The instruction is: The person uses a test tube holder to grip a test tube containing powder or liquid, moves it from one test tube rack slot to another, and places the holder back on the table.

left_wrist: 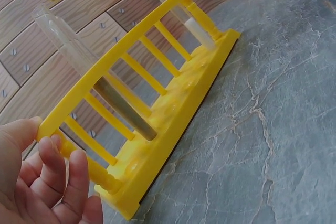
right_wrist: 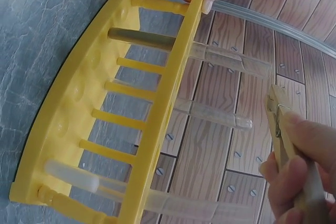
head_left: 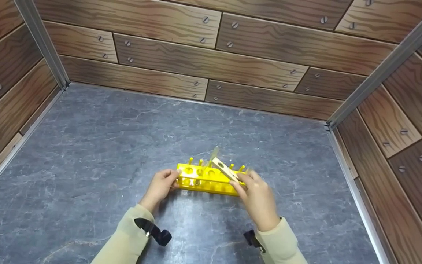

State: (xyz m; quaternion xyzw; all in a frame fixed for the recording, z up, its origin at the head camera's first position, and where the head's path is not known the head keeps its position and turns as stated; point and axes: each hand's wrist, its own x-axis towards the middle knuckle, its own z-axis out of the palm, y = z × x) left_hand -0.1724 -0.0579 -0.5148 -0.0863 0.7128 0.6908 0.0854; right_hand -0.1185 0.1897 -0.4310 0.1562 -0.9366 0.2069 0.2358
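Observation:
A yellow test tube rack (head_left: 211,189) stands on the grey surface. My left hand (head_left: 161,185) pinches the left end of its top plate between thumb and fingers. In my right hand (head_left: 260,194) I hold a wooden test tube clamp (right_wrist: 278,119) over the rack, its tip near the mouth of a tube with dark brownish liquid (left_wrist: 126,108). Nothing shows between the clamp's jaws. A tube with white content (right_wrist: 73,177) stands at the rack's right end, and a clear tube (right_wrist: 215,114) stands between the two.
Grey marbled tabletop (head_left: 123,135) surrounds the rack. Wood-patterned panels (head_left: 181,66) with metal corner posts (head_left: 42,44) wall it in at the back and both sides. Black camera straps (head_left: 152,231) sit on my sleeves.

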